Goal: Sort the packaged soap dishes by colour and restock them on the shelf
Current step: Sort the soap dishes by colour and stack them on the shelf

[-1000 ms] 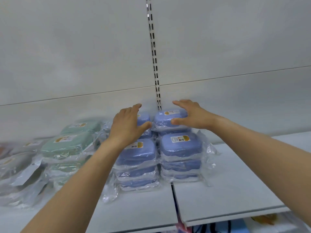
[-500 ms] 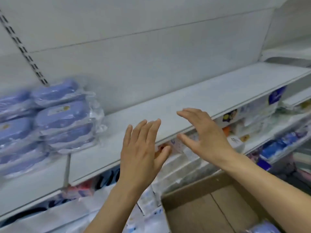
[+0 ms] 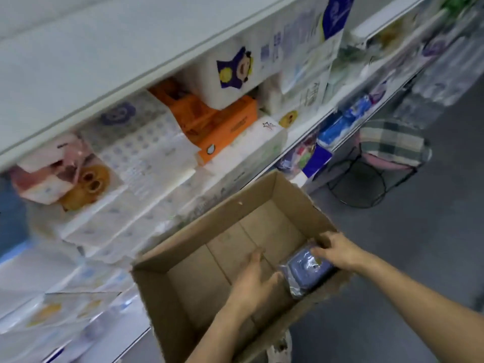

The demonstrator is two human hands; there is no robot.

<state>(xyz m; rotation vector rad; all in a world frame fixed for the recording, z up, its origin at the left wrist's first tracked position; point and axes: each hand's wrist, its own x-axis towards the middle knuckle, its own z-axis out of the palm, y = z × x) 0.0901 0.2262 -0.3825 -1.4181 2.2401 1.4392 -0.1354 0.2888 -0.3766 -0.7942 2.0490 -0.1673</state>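
Observation:
One blue packaged soap dish (image 3: 305, 271) lies in clear wrap in the near right corner of an open cardboard box (image 3: 209, 218). My right hand (image 3: 339, 251) reaches into the box and its fingers curl over the far end of the package. Inside the box just left of the package is my left hand (image 3: 255, 280), fingers straight and holding nothing, the thumb close to the wrap. The white shelf board (image 3: 78, 61) runs across the top left. The stacked soap dishes are out of view.
Below the shelf board sit tissue and paper packs, among them an orange carton (image 3: 222, 121) and white rolls (image 3: 230, 74). A wire stool with a plaid cushion (image 3: 392, 142) stands on the grey floor to the right of the box.
My view has swung from the blue stacks on the shelf down to the box. Both hands dropped from the stacks into the box, and the right hand now grips a blue package.

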